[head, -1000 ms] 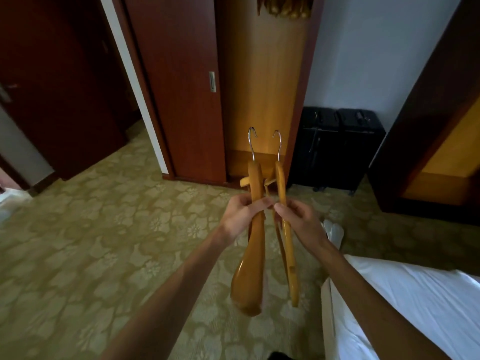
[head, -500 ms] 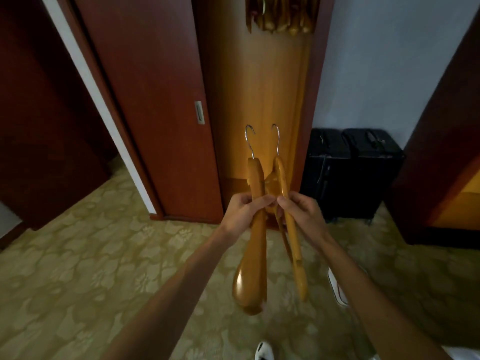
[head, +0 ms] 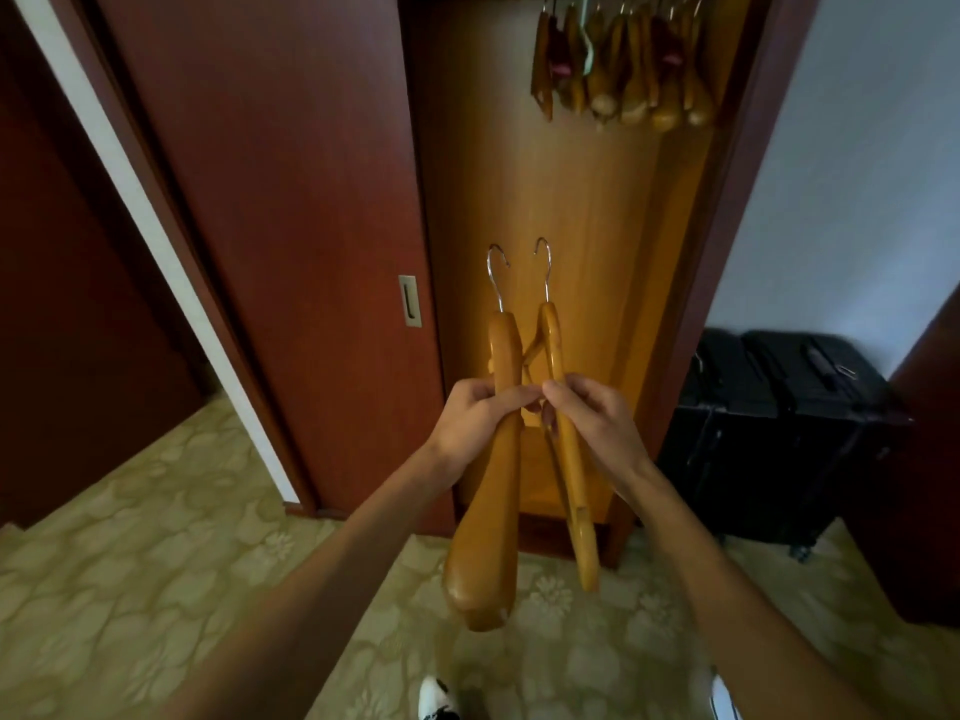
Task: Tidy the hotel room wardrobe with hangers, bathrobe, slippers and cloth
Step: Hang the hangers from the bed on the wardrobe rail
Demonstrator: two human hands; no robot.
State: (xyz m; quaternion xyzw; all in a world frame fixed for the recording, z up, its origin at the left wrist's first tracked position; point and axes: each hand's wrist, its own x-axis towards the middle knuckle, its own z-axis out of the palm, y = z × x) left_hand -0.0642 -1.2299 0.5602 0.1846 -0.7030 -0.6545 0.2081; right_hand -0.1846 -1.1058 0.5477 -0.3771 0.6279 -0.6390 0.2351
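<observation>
Before the open wardrobe (head: 561, 241), my left hand (head: 475, 418) and right hand (head: 597, 423) each grip one rigid, light wooden hanger (head: 501, 459); I judge mid-body best, hooks free.

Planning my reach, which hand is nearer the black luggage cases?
Right. The right hand is just left of the black luggage cases; the left hand is farther left.

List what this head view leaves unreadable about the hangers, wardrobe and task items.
- Wardrobe rail: cut off by the top edge, so how the hung hangers attach is unseen.
- Hung hangers: overlapping and blurred, count unclear.
- Held hangers: their middles are covered by the left hand and right hand.
- Bathrobe, slippers, cloth: none in view.
- Wardrobe's left part: hidden behind the sliding door.
</observation>
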